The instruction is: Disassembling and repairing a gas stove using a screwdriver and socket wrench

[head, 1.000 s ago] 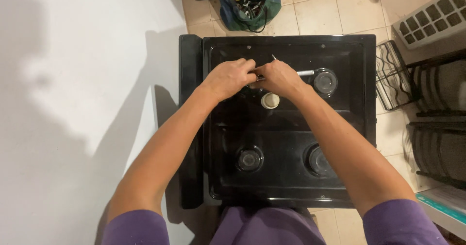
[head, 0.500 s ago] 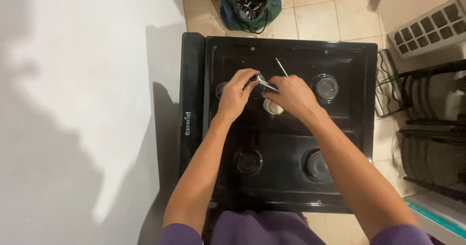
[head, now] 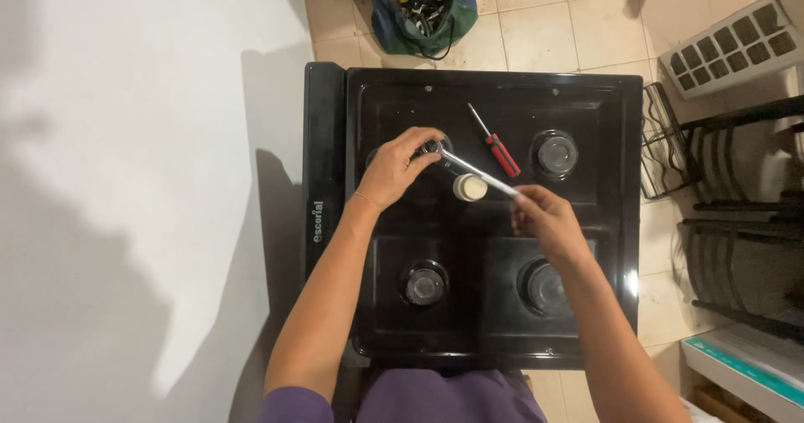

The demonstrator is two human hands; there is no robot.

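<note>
Seemingly mid-turn, a person works a slim metal wrench [head: 469, 169] on the far-left burner of a black stove top [head: 620, 138], seen from above. The left hand [head: 394, 167] cups that burner seat, its fingers curled around the wrench head, steadying it. The right hand [head: 544, 218] grips the handle's free end near the stove's centre, fingers pinched closed on it. A judgement — the fitting is being loosened or tightened, and the next move calls for a steady swing of the handle while the head stays seated.

Just under the handle sits a small white cap [head: 470, 188]; a red-handled screwdriver [head: 496, 142] lies toward the far edge. Three other burner seats are bare. Beyond — tiled floor [head: 544, 21], a green tool bag [head: 423, 8], dark grates [head: 737, 222] at right, a white wall [head: 126, 180] at left
</note>
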